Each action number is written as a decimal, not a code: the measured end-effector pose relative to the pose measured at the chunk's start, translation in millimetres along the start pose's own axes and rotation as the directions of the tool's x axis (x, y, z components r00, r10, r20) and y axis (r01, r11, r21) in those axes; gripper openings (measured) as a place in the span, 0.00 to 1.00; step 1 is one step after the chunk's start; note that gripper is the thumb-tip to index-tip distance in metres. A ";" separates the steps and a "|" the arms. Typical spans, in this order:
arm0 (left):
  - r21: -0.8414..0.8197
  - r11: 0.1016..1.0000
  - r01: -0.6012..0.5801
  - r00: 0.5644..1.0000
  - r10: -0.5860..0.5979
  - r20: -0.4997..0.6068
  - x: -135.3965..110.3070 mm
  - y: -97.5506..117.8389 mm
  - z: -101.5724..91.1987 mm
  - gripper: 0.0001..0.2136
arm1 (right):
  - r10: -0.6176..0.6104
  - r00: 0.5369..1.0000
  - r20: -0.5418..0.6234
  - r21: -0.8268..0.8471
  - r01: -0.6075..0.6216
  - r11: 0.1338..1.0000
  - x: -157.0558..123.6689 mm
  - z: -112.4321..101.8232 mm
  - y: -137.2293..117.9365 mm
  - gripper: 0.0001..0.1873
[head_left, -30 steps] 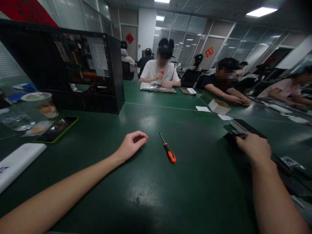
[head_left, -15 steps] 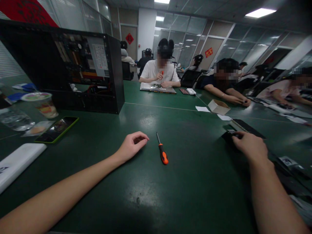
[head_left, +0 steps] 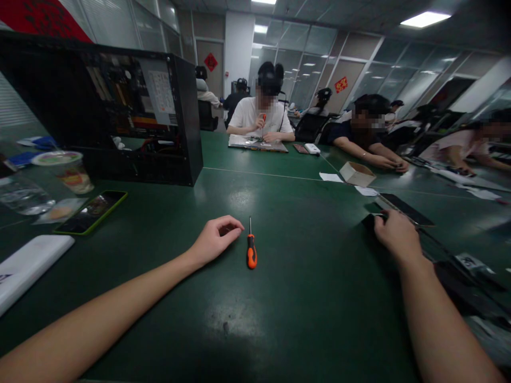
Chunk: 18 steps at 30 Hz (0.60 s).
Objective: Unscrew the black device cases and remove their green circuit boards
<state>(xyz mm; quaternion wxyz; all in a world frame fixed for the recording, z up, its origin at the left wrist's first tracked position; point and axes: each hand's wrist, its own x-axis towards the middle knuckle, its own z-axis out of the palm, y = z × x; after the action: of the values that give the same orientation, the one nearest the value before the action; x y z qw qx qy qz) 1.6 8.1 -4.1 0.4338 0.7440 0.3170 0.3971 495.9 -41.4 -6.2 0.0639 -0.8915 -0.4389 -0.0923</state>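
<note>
My left hand [head_left: 217, 238] rests on the green table, loosely curled around a hollow with nothing in it, thumb tip close to the fingertips. Just right of it lies an orange and black screwdriver [head_left: 251, 250], its shaft pointing away from me; the hand does not hold it. Over at the right, my right hand [head_left: 399, 236] is closed on a dark flat object [head_left: 371, 223], mostly covered by the fingers, its kind unclear. Beyond that hand lies a flat dark panel with a pale edge [head_left: 405, 208].
An opened black computer case [head_left: 187, 122] stands at left. Near it are a phone [head_left: 93, 213], a lidded cup [head_left: 74, 173], a clear bottle [head_left: 24, 197] and a white slab [head_left: 35, 260]. A small open box [head_left: 356, 174] sits at back right. Several people work around the table.
The screwdriver has rolled left towards my left hand and now points nearly straight away. My right hand and the dark object have shifted slightly left. My left hand has stayed put.
</note>
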 end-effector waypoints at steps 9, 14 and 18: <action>-0.039 0.999 0.022 1.000 -0.023 0.000 -0.8 -2.9 2.4 0.06 | 0.055 0.990 0.130 -0.034 -0.051 0.998 -6.0 5.6 -10.0 0.35; 0.006 0.999 0.036 0.999 -0.036 0.016 -1.6 0.2 2.6 0.07 | 0.057 0.990 0.129 -0.044 -0.052 0.998 -7.8 2.7 -11.9 0.33; 0.080 0.997 0.008 1.000 -0.008 0.003 -1.9 3.1 2.0 0.06 | 0.015 0.996 0.086 -0.066 -0.009 0.998 -10.4 2.1 -12.6 0.30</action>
<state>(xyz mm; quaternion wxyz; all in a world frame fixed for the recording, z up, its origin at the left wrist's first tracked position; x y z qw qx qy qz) 2.8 4.5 -2.5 0.4059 0.7601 0.3349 0.3812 479.9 -41.3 -10.2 0.0159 -0.8989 -0.4327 -0.0678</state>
